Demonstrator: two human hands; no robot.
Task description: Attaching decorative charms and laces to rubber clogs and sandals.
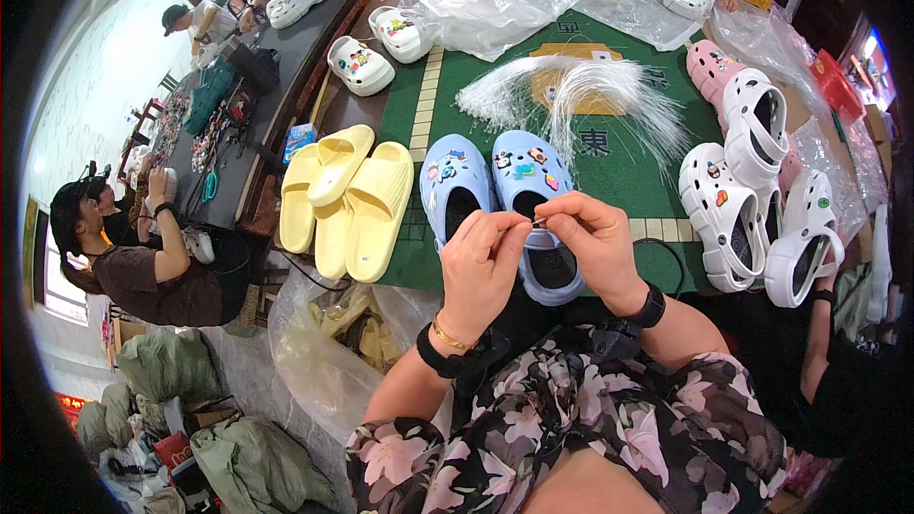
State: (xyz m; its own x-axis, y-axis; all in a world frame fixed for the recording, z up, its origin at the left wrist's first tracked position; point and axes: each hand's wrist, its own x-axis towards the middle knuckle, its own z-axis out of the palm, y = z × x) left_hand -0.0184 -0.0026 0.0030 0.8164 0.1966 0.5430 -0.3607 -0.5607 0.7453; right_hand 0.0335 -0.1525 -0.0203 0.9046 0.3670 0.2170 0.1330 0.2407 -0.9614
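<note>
My left hand (483, 262) and my right hand (598, 246) meet over a pair of light blue clogs. Thumb and fingers of each are pinched together on something small and thin, too fine to name. Just beyond my fingers lie the left blue clog (457, 157) and the right blue clog (529, 160), toes pointing away, decorated with colourful charms. My hands partly cover their heels. Past the clogs, a loose bundle of thin white plastic strands (624, 100) spreads over the green table top (633, 181).
Pale yellow slides (367, 214) lie to the left of the clogs. White clogs (719, 219) and a pink clog (709, 71) are grouped at the right. Clear plastic bags (495, 0) cover the far edge. Other people work at a dark table (286, 67) on the left.
</note>
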